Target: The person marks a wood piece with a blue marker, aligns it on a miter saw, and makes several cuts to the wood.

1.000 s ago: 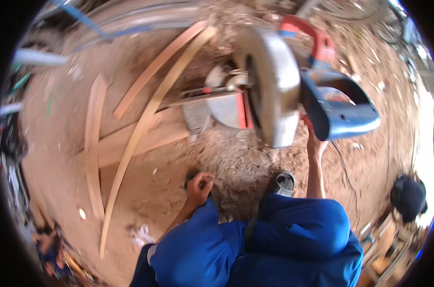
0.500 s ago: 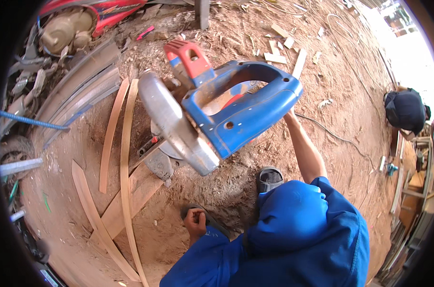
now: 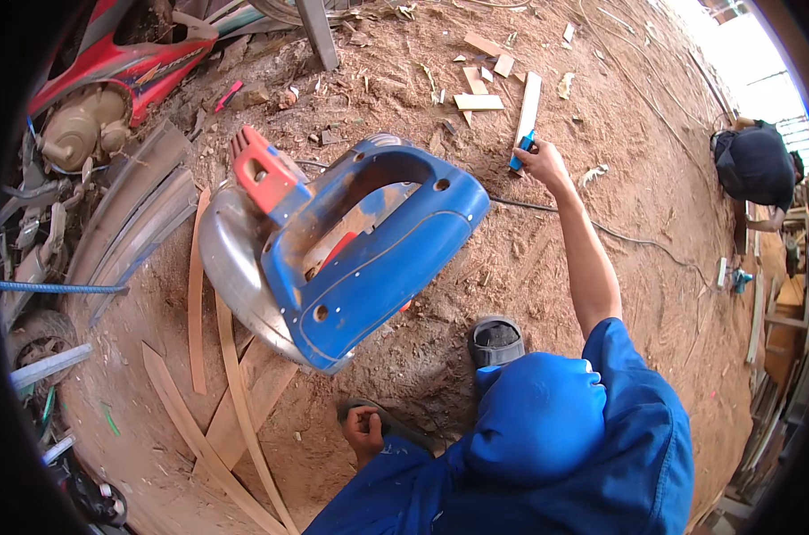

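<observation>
My right hand (image 3: 543,165) reaches out far over the ground. Its fingers are pinched on a small blue tool (image 3: 523,150), whose exact kind I cannot make out. The tool is over the near end of a pale wood strip (image 3: 529,102). My left hand (image 3: 364,431) is low, beside my leg and sandal, with fingers curled in and nothing visible in them. A blue circular saw (image 3: 387,267) with a red part and a rounded metal guard looms large between my arms and the scrap on the left. Neither hand touches its handle.
Long wooden strips (image 3: 231,374) lie on the sandy ground at left. Beyond them are curved metal sheets (image 3: 141,214) and a red motorcycle (image 3: 123,67). Wood offcuts (image 3: 480,101) are scattered ahead. A dark cord (image 3: 619,234) crosses the ground at right. Another person (image 3: 757,165) is at far right.
My right hand, hidden behind the saw before, now shows with the blue tool by the pale strip. The saw appears lower and farther left in view. My left hand stays put.
</observation>
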Available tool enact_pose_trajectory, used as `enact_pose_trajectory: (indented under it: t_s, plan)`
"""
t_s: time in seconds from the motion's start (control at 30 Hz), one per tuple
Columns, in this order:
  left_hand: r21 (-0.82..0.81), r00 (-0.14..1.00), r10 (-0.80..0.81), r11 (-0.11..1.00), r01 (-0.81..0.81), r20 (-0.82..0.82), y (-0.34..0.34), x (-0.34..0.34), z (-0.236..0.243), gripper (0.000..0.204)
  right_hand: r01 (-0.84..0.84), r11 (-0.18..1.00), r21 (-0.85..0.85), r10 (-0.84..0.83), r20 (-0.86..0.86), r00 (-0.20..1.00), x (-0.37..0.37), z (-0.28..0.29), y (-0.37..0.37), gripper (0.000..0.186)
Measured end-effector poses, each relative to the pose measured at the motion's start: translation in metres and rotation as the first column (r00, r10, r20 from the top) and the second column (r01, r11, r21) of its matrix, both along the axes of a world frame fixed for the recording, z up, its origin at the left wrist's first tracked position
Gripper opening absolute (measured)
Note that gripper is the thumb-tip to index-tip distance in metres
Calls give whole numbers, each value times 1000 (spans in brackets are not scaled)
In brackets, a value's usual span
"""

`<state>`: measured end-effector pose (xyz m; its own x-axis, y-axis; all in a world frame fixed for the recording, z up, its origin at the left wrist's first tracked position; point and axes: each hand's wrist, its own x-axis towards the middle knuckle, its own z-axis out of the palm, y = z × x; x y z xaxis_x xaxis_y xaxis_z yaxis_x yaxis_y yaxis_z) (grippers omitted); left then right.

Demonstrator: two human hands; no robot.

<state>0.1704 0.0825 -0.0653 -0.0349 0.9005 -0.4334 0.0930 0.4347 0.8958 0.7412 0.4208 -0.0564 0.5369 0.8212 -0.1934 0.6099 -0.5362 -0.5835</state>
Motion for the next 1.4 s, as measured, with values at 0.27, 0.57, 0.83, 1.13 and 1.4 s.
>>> enact_pose_trajectory:
  t_s: [0.27,0.57,0.83,1.13,1.4]
  plan:
    - [-17,1000,19,1000,-19,-18,0,7,4,10,-24,998,-55,25,18,1000,4,-11,10,30]
    - [194,974,166,972,-136,-151,4,-15,1,6,-69,990,126,64,38,997,7,-22,-44,32]
    - [449,389,442,890,-78,-808,84,-167,29,28,-105,976,192,97,49,994,-8,-24,-87,36]
    - [286,363,255,958,33,-896,48,-243,-5,43,-262,896,358,257,61,964,-41,-41,-106,40]
    - [337,265,304,937,88,-915,57,-265,21,39,-420,818,394,370,199,907,-139,33,-98,34]
